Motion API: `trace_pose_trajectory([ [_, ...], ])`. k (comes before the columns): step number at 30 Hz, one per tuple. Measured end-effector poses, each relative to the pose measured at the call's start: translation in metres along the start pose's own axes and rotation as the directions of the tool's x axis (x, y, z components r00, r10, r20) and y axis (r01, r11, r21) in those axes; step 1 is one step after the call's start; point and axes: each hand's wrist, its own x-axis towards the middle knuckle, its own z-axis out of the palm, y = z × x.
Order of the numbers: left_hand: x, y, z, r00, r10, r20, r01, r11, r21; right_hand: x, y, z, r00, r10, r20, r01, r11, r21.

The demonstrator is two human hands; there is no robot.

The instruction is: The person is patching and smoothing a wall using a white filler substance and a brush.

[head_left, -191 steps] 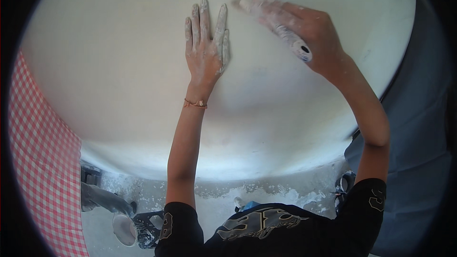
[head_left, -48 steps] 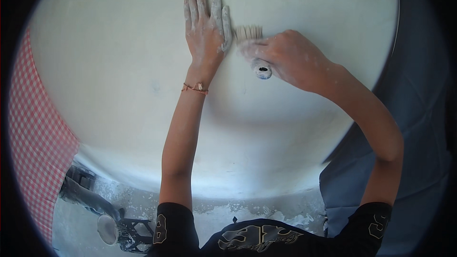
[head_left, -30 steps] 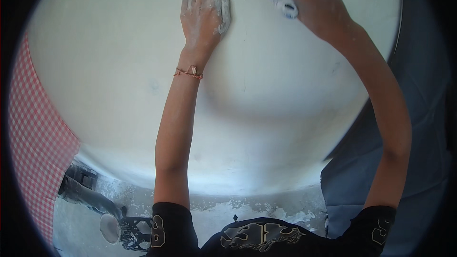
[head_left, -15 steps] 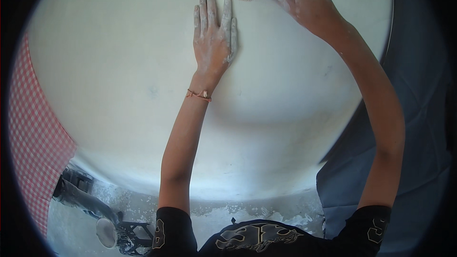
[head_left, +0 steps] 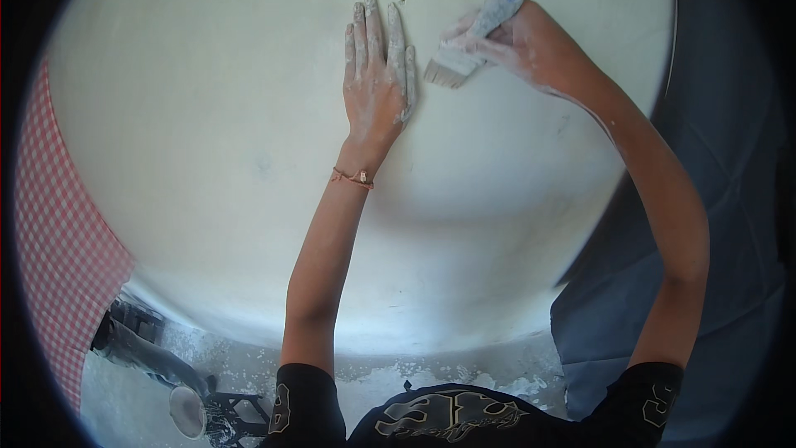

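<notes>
A large, smooth off-white surface [head_left: 224,99] fills most of the view, with a thin crack near its top middle. Flat against it lies my left hand [head_left: 377,83], its fingers stretched upward and coated in pale powder or paste. To the right, my right hand [head_left: 506,41] is closed around a flat paintbrush [head_left: 497,10] with a whitish-blue handle. The brush's bristles point down and left, close to the surface; whether they touch it I cannot tell. White residue covers the fingers of my right hand too.
Red-and-white checked cloth [head_left: 70,232] hangs at the left, dark grey cloth [head_left: 696,282] at the right. At the lower left, a round pale container [head_left: 188,411] stands beside a black stool-like frame [head_left: 236,415]. The floor [head_left: 373,386] below is spattered white.
My right hand has brought the brush down, and its handle now tilts up to the right. My left hand has slid slightly down and right, and the crack above it now shows.
</notes>
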Motion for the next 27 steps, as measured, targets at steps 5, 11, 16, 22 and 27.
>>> trace_pose_trajectory([
  [5, 0.01, -0.004, -0.002, 0.999, 0.031, -0.028, -0.03, 0.999, 0.014, 0.025, 0.004, -0.014, 0.967, 0.087, -0.239, -0.019, 0.961, 0.276],
  [11, 0.016, -0.003, -0.002, 0.998, 0.007, -0.067, -0.008, 1.0, -0.011, 0.035, -0.019, -0.015, 0.893, -0.093, -0.441, 0.019, 0.985, -0.169],
  [16, 0.013, -0.002, 0.0, 0.997, -0.012, -0.077, 0.013, 1.0, 0.012, 0.011, 0.007, -0.017, 0.976, 0.082, -0.2, -0.068, 0.995, 0.077],
  [22, 0.022, 0.011, 0.005, 0.999, 0.022, -0.045, -0.024, 0.999, -0.038, 0.015, -0.001, -0.043, 0.965, -0.173, -0.199, 0.149, 0.981, -0.127],
  [27, 0.037, 0.014, 0.01, 0.994, 0.083, -0.066, -0.084, 0.996, -0.017, 0.0, -0.01, -0.048, 0.786, -0.581, -0.214, 0.342, 0.695, -0.632],
])
